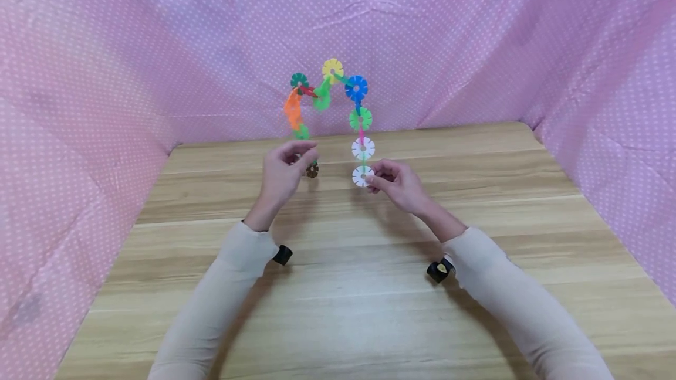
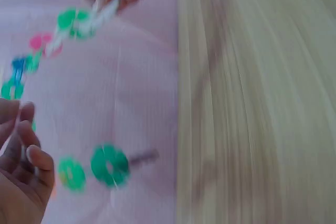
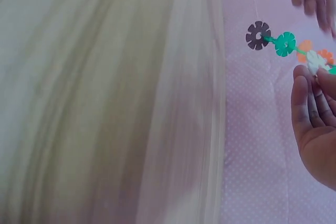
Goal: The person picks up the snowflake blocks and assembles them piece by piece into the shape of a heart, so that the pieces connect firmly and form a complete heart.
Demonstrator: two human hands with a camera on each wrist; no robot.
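A chain of slotted plastic snowflake discs (image 1: 356, 88) arches up between my two hands, clear above the table. My right hand (image 1: 398, 185) pinches the white disc (image 1: 361, 176) at its lower right end between thumb and fingers. From there the chain runs through white, pink, green, blue, yellow, red and orange pieces. Its other end hangs down to a brown disc (image 3: 258, 35), just past a green disc (image 3: 285, 44). My left hand (image 1: 287, 170) is close by that end, its fingers loosely bent, overlapping the chain in the head view. In the left wrist view its fingers (image 2: 32, 156) appear apart from the hanging end.
A wooden table (image 1: 338, 309) spreads beneath both arms. Pink polka-dot cloth (image 1: 253, 28) hangs behind it and along both sides. A small black camera is strapped at each wrist, the left camera (image 1: 283, 255) and the right camera (image 1: 438, 271).
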